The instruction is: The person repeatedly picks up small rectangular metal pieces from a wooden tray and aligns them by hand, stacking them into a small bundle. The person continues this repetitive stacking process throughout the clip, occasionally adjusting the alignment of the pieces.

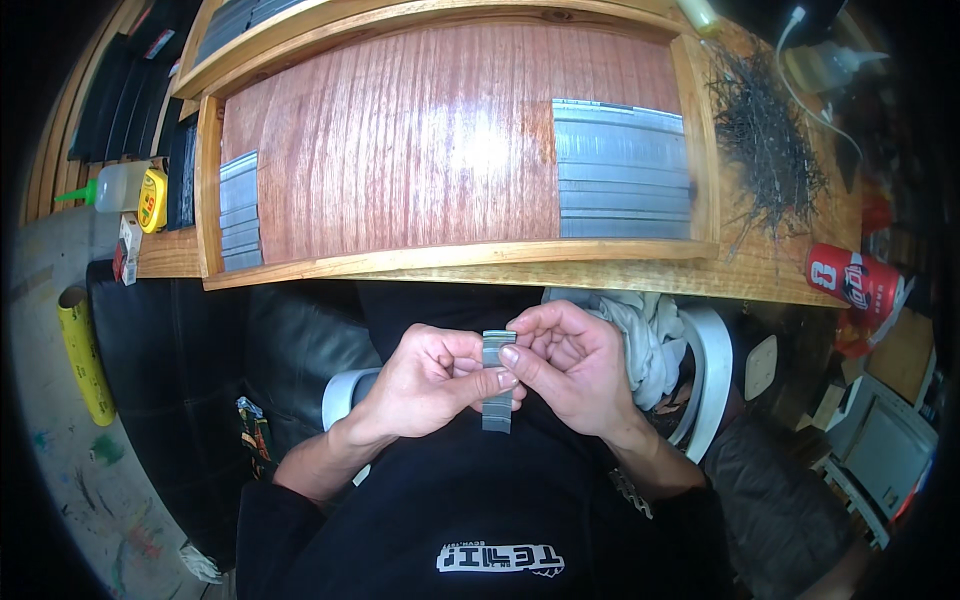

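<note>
Over my lap, in front of the black shirt, both hands hold a narrow stack of thin grey strips (496,413). My left hand (432,375) is closed on it from the left, its thumb pressed across the middle. My right hand (572,362) pinches the upper end between thumb and fingers. Some fingers are hidden behind the stack. Beyond the hands lies a wooden tray (460,262) with a reddish wood-grain base. Grey strips (622,170) lie in rows at its right end, and a smaller group of grey strips (239,212) lies at its left end.
A pile of thin dark strands (770,150) lies right of the tray, near a squeeze bottle (825,65) and white cable. A red can (855,280) is at the right edge. On the left are a yellow container (152,200), another bottle (120,188) and a yellow roll (86,355).
</note>
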A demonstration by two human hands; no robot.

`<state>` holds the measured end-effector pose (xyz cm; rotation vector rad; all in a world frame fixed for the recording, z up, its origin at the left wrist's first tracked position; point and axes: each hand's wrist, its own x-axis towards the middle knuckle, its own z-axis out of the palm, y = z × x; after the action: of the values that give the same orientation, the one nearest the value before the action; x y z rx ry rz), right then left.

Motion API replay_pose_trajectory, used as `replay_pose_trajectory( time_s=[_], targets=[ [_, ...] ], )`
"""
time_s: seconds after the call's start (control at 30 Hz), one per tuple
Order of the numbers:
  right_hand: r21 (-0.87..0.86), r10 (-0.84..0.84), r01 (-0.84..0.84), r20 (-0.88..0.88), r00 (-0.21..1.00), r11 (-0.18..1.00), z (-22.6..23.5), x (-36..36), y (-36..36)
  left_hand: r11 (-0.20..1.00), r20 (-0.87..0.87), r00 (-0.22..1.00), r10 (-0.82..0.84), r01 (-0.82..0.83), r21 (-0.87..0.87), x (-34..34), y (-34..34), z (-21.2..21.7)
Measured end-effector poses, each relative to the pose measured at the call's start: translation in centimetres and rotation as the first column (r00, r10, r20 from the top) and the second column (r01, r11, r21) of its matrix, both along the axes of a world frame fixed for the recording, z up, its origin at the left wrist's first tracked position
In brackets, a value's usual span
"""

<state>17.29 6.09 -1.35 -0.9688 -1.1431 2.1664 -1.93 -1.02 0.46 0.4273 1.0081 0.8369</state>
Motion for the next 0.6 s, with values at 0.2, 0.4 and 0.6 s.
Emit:
replay_pose_trajectory(
  time_s=[0.2,0.4,0.6],
  targets=[
    [-0.001,-0.006,0.006,-0.027,1.0,1.0,0.16,-0.15,0.11,1.0,-0.012,1.0,-0.011,0.011,-0.006,0.03,0.03,0.04],
    [0.001,0.008,-0.008,-0.045,0.999,1.0,0.32,-0.16,0.3,1.0,-0.003,1.0,-0.014,0.014,0.006,0.06,0.01,-0.23],
    [-0.004,0.016,-0.016,-0.047,0.999,1.0,0.43,-0.13,0.41,0.999,-0.003,1.0,0.031,-0.031,-0.005,0.34,-0.07,-0.12]
  ],
)
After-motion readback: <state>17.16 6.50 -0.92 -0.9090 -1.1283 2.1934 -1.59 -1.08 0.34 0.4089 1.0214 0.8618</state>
